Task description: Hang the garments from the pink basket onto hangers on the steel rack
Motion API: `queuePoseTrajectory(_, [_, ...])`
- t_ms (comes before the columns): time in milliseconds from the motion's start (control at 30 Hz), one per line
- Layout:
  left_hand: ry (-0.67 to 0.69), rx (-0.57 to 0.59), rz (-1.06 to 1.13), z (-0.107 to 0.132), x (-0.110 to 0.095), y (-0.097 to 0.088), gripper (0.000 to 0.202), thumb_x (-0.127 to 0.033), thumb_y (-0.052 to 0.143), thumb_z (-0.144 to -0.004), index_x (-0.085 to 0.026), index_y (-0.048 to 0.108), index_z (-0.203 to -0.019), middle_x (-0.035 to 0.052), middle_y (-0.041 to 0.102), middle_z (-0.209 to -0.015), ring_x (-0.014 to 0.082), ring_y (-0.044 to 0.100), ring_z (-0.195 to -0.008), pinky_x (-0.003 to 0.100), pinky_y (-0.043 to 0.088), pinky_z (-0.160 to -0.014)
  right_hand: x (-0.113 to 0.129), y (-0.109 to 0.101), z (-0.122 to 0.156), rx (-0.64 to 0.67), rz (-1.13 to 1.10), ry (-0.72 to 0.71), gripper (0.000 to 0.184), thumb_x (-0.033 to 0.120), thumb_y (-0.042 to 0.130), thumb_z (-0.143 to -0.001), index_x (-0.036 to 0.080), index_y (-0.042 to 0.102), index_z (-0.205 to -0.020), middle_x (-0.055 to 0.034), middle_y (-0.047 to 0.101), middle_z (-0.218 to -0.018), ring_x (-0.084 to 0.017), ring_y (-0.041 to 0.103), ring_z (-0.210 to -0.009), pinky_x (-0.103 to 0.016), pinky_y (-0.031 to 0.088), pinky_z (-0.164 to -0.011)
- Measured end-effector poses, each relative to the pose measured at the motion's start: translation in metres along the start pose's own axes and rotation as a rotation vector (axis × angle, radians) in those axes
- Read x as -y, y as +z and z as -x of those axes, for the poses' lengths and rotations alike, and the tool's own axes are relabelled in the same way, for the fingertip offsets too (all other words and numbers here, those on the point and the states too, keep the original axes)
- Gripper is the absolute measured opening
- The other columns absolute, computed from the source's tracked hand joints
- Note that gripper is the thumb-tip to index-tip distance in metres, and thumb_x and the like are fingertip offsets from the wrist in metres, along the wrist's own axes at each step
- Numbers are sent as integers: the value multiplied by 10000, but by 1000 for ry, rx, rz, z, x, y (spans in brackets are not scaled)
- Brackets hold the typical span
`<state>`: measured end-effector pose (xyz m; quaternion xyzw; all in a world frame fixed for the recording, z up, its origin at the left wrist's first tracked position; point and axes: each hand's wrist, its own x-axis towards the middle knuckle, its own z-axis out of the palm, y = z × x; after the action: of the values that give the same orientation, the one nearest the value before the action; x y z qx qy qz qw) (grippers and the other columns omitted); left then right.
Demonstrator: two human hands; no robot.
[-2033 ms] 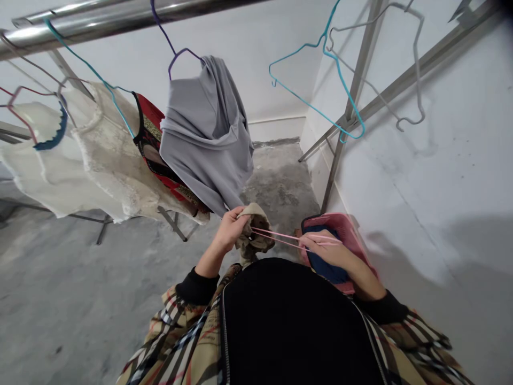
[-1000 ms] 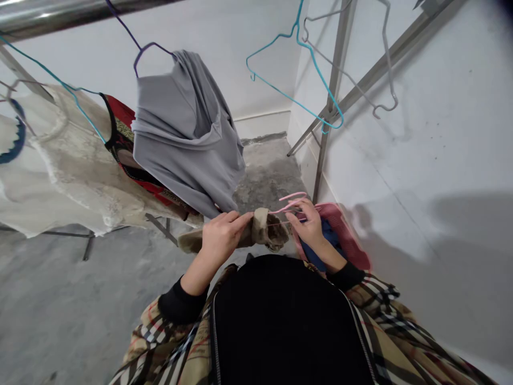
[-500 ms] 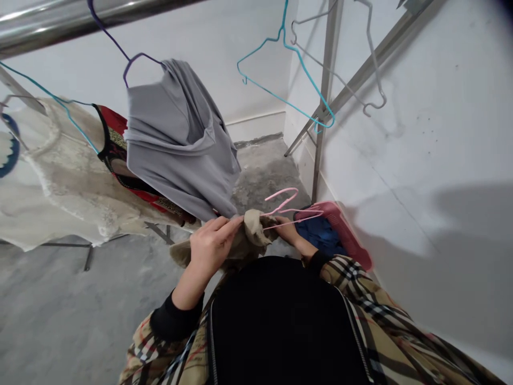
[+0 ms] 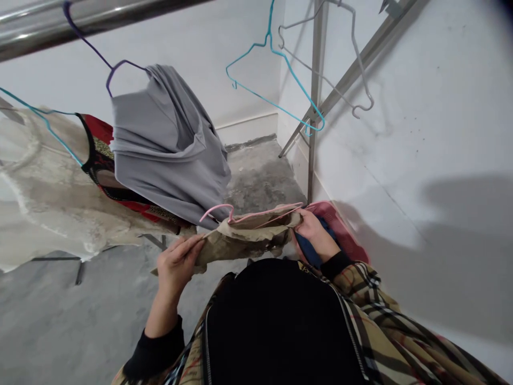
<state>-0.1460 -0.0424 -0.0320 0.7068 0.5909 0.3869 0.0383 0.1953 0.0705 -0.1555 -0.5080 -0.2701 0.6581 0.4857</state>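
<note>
A khaki garment (image 4: 248, 243) stretches between my two hands in front of my body. The pink hanger (image 4: 218, 207) sits inside its neck opening, with the hook sticking up toward the left and one arm running to the right. My left hand (image 4: 178, 262) is closed on the garment's left shoulder. At the other end my right hand (image 4: 315, 231) pinches the right shoulder edge close to the hanger's tip. The garment's lower part is hidden behind my torso. What kind of top it is, I cannot tell.
A grey garment on a purple hanger (image 4: 110, 69) hangs from the metal rail (image 4: 120, 21). Left of it hang a red-black garment (image 4: 100, 139) and a cream lace one (image 4: 44, 182). Blue (image 4: 276, 59) and grey hangers (image 4: 356, 53) hang right. A pink basket (image 4: 348, 232) holds blue cloth.
My hands have moved apart, spreading the bunched khaki garment. The pink hanger has shifted left and now lies inside the garment's neck. The whole view has shifted slightly.
</note>
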Motion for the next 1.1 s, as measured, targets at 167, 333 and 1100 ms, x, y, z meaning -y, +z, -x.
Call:
queuePoseTrajectory(167, [-22, 53, 44, 6, 7, -2, 134, -251, 662, -830, -224, 764, -912, 2, 705, -715, 109, 637, -611, 201, 494, -587, 6, -5, -12, -78, -154, 62, 194, 240, 641, -607, 195, 676, -792, 0, 706, -671, -175, 659, -630, -306, 553, -620])
queuePoseTrajectory(333, [-32, 192, 203, 14, 12, 3, 147, -230, 657, -828, -234, 760, -934, -18, 637, -632, 84, 567, -540, 188, 448, -525, 12, -3, -18, -242, -252, -29, 200, 191, 665, -585, 192, 666, -785, 41, 678, -612, -140, 633, -583, -259, 526, -588])
queuePoseTrajectory(1100, [-96, 277, 212, 8, 17, -18, 192, -322, 624, -835, -207, 765, -899, 21, 703, -673, 135, 642, -592, 214, 483, -544, 42, -10, 6, -80, -134, -39, 298, 302, 809, -556, 192, 713, -815, 22, 698, -662, -121, 607, -566, -239, 477, -541])
